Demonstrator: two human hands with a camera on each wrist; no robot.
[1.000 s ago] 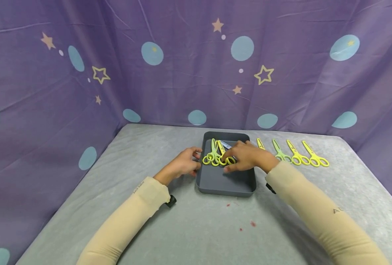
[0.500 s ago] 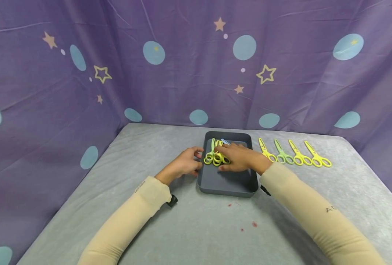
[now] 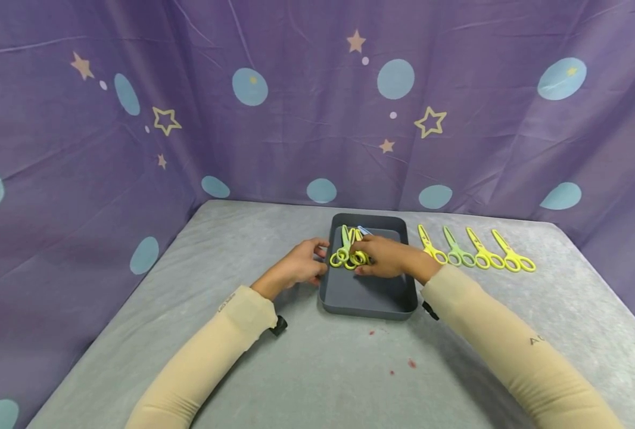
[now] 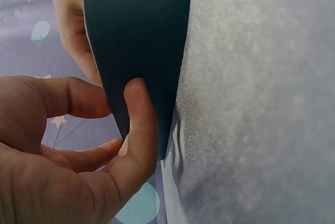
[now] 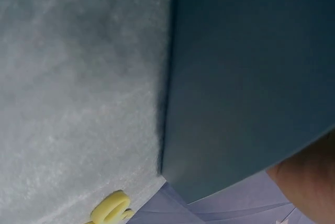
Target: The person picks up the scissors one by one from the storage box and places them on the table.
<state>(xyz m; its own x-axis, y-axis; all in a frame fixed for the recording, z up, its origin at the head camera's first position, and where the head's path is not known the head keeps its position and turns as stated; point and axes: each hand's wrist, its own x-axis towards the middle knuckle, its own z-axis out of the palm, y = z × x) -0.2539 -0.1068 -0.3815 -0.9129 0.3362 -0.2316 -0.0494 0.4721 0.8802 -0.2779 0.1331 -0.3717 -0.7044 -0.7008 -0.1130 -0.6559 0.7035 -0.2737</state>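
Observation:
A dark grey tray [image 3: 371, 298] stands on the table. In its far left part lie light green scissors [image 3: 344, 237], yellow scissors [image 3: 358, 258] and blue scissors [image 3: 364, 230], bunched together and partly covered. My right hand [image 3: 386, 256] reaches over the tray's right wall, fingers curled down on the yellow handles, which it grips. Its fingertips are partly hidden. My left hand [image 3: 298, 262] holds the tray's left wall. In the left wrist view, one finger [image 4: 138, 103] presses the outer wall while others curl at the rim.
Right of the tray, a row of scissors lies on the grey cloth: yellow scissors [image 3: 427, 241], green scissors [image 3: 455, 250], more yellow scissors [image 3: 481, 249] and another yellow pair [image 3: 510, 253]. A purple curtain [image 3: 296, 149] hangs behind the table.
My right hand has moved left inside the tray, and the yellow handles there now lie closer to the light green pair. My left hand stays at the tray's wall.

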